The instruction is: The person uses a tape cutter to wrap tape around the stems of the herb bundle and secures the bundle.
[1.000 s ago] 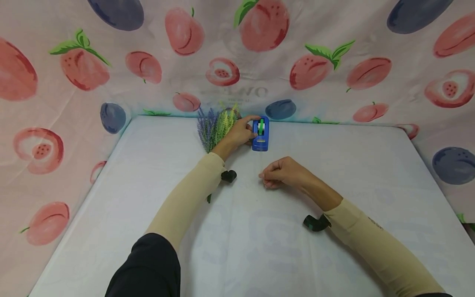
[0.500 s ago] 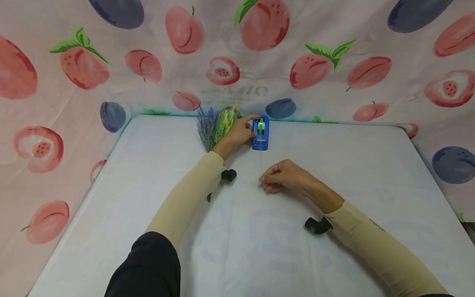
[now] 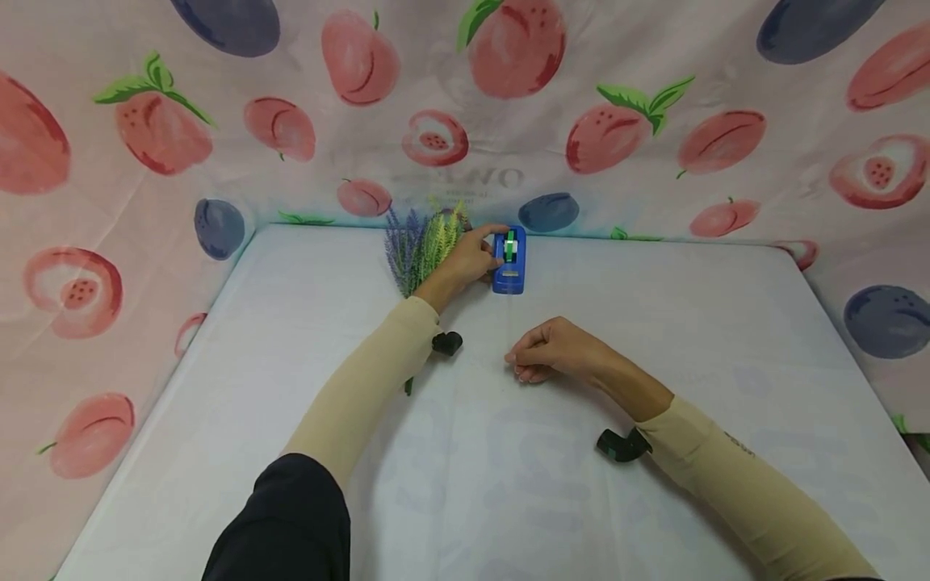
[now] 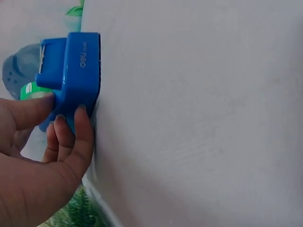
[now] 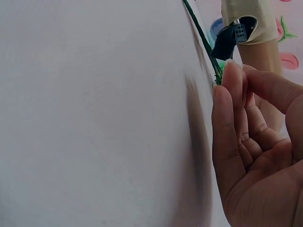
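A blue tape dispenser with a green-cored roll stands at the far edge of the white table. My left hand grips it from the left side; in the left wrist view the thumb lies by the roll and the fingertips touch the blue body. Nearer to me, my right hand pinches with thumb and forefinger, low over the table. A faint strip of clear tape runs from the dispenser toward those fingertips. In the right wrist view the tape end is hardly visible at the pinch.
Artificial flowers, purple and yellow, lie at the back left, their stems passing under my left forearm. A fruit-printed curtain hangs behind the white tabletop. Black wrist cameras stick out from both sleeves.
My right hand has drawn slightly toward me, away from the dispenser, and the roll has turned. My left hand stays in place on the dispenser.
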The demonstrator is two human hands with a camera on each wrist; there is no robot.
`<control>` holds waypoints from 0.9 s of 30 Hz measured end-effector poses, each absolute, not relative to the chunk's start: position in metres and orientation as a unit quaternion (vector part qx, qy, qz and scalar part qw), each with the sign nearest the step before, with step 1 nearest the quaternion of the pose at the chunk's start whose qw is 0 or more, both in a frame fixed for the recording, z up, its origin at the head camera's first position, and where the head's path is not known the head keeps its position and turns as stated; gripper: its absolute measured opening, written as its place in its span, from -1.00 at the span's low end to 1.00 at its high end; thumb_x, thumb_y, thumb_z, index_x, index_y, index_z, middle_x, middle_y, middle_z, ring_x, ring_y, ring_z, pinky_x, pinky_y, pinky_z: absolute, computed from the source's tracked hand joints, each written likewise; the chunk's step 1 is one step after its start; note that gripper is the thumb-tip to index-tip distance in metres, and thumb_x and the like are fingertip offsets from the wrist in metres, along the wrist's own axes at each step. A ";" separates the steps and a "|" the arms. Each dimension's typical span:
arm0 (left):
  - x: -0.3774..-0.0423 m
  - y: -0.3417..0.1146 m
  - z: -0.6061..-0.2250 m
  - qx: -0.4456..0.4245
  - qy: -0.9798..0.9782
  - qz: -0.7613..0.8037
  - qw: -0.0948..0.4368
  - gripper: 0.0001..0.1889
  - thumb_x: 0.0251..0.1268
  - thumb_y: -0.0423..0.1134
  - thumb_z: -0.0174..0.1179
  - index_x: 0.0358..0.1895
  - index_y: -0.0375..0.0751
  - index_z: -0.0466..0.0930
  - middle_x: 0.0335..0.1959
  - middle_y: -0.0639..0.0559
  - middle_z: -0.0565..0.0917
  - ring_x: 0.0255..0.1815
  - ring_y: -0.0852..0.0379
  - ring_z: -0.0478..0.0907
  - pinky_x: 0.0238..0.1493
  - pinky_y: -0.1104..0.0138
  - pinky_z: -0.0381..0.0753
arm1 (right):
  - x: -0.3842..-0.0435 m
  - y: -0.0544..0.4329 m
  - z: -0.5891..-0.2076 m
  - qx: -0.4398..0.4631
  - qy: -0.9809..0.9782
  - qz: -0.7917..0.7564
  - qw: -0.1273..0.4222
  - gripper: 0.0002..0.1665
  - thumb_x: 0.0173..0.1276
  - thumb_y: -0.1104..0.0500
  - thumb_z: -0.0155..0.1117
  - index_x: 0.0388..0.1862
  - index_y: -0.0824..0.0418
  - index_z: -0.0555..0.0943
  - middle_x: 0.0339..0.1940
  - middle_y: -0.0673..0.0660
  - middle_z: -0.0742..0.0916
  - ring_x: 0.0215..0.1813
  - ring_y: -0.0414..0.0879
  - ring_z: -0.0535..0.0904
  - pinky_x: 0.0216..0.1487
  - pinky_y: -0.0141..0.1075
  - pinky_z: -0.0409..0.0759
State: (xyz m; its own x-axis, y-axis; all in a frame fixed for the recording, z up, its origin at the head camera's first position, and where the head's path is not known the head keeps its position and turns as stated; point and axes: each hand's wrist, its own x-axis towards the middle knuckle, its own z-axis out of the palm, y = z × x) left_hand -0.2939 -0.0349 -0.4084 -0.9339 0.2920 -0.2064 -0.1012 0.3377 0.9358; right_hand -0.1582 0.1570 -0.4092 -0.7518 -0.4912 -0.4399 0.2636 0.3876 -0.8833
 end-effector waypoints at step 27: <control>-0.243 -0.118 -0.364 0.145 0.807 0.564 0.098 -0.56 0.52 -0.42 0.10 0.38 -0.08 0.52 -0.10 -0.19 0.52 -0.02 -0.24 0.64 0.05 0.06 0.69 | -0.158 0.158 -0.408 -0.078 0.761 -0.539 0.352 -0.66 0.35 0.09 0.46 -0.11 0.38 0.75 -0.33 0.17 0.79 -0.32 -0.10 0.73 -0.16 -0.23 0.74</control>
State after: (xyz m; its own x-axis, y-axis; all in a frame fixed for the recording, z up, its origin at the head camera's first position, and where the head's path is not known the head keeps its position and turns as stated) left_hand -0.2429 -0.1179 -0.3643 -0.9387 0.3446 0.0063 0.1239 0.3206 0.9391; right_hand -0.1576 0.1584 -0.4082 -0.7396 -0.4988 -0.4519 0.2606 0.4068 -0.8756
